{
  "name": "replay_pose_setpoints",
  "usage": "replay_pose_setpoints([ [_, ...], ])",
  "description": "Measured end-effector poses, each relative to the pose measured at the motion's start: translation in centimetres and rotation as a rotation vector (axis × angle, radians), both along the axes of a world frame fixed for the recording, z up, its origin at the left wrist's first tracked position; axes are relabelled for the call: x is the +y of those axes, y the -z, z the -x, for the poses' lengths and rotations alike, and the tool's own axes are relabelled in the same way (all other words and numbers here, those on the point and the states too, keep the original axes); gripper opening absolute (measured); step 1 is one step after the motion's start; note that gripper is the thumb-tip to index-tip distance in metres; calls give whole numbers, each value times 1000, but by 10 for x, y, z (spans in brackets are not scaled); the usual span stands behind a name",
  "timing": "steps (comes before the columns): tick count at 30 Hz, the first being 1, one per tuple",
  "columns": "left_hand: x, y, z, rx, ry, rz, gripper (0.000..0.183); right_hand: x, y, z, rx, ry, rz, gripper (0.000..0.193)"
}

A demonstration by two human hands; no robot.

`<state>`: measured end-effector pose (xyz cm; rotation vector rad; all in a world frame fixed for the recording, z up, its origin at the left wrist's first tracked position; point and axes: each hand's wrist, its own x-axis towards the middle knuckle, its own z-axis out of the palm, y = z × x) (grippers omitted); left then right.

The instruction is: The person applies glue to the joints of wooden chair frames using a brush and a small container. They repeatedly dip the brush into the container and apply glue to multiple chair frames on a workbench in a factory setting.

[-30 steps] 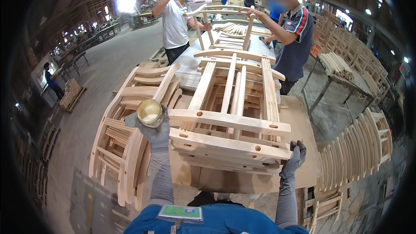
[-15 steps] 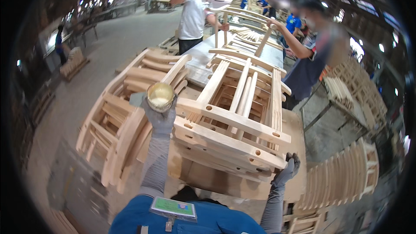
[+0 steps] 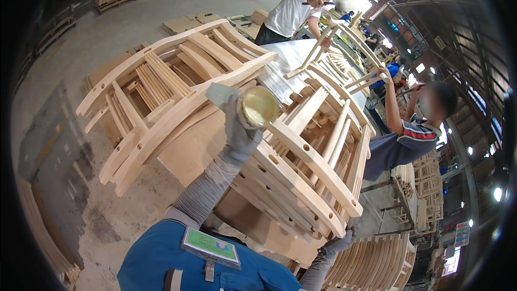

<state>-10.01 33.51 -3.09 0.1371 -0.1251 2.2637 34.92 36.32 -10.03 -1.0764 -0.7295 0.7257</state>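
The left hand (image 3: pixel 240 139), in a grey glove, is wrapped around a round, yellowish cup (image 3: pixel 259 106) with pale contents, its open top facing up just above the near stack of pale wooden frames (image 3: pixel 315 168); a flat grey-green piece (image 3: pixel 221 95) juts out beside the fingers. The right hand (image 3: pixel 339 242), also gloved in grey, is at that stack's near right corner, though so small and dim there that I cannot tell whether it grips. A second stack of slatted wooden frames (image 3: pixel 169 78) lies to the left. The step in hand looks like steadying the near stack while carrying the cup; moving either calls for a level cup.
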Motion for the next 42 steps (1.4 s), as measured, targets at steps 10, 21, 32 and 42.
replay_pose_setpoints([
  [10,6,25,-6,733,-620,541,46,-6,-13,37,-9,30,100,24],
  [21,-10,-18,-5,-64,-28,116,33,-5,-5,21,23,66,65,28],
  [32,-5,11,-3,1363,-1371,1013,72,-6,-8,13,35,183,-150,38],
  [42,-10,-28,-9,350,-74,109,42,-3,-1,12,55,96,-260,31],
])
